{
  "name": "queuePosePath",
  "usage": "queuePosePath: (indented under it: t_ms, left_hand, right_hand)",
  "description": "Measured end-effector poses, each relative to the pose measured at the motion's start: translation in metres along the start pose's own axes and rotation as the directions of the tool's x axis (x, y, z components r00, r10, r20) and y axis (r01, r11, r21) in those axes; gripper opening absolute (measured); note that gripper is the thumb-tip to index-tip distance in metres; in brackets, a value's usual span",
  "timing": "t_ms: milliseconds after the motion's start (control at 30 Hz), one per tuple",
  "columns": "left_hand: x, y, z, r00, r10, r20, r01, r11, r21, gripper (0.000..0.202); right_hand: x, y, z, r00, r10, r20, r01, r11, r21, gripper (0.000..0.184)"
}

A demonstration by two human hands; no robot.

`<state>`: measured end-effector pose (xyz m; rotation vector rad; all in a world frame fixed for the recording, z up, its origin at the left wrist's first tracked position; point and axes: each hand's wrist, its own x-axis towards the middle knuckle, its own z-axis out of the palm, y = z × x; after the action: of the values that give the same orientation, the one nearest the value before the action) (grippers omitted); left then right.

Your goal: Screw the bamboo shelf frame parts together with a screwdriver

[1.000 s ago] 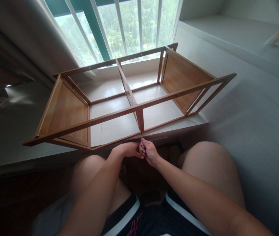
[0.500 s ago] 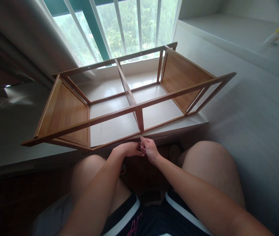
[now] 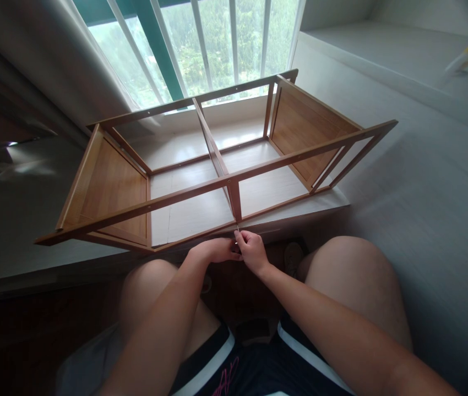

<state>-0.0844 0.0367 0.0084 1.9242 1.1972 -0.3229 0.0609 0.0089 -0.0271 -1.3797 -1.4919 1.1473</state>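
A wooden shelf frame (image 3: 217, 181) lies on its side on a pale raised platform (image 3: 19, 242), its open front facing up. It has two end panels and a middle divider (image 3: 213, 151). My left hand (image 3: 216, 250) and my right hand (image 3: 251, 250) meet just under the frame's near bottom rail, below the divider's foot. Both are curled shut and touch each other. The right hand pinches a thin metal tool or fastener (image 3: 238, 229) whose tip points up at the rail. What the left hand holds is hidden.
A barred window (image 3: 217, 44) and a white curtain (image 3: 72, 60) stand behind the frame. The pale platform runs along the right (image 3: 424, 181). My bare knees (image 3: 353, 275) sit below the platform edge, over dark floor. A yellow-and-white object (image 3: 465, 55) lies far right.
My right hand has risen slightly toward the frame's bottom rail and turned a little. The left hand and the frame stay put.
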Motion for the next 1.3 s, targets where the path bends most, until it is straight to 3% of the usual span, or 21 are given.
queuePosePath:
  t_ms: [433,867,1133,1300]
  left_hand:
    - [-0.0003,0.0019,0.0004,1.0,0.019,0.005,-0.019,1.0,0.01,0.04]
    - [0.001,0.0007,0.001,1.0,0.02,0.013,-0.02,1.0,0.003,0.043]
    - [0.0024,-0.0002,0.0019,1.0,0.024,0.013,-0.025,1.0,0.012,0.042]
    - [0.0027,0.0001,0.0017,1.0,0.022,0.014,-0.022,1.0,-0.002,0.042]
  right_hand:
    - [0.0055,0.0037,-0.0011,1.0,-0.02,-0.008,0.018,0.988,-0.154,0.046]
    - [0.0047,0.0028,-0.0011,1.0,-0.023,-0.016,0.021,0.99,-0.137,0.046]
    - [0.0066,0.0031,-0.0002,0.999,0.017,0.043,-0.014,0.998,-0.067,0.048]
    - [0.0053,-0.0014,-0.0038,1.0,0.003,-0.021,-0.008,0.971,-0.24,0.045]
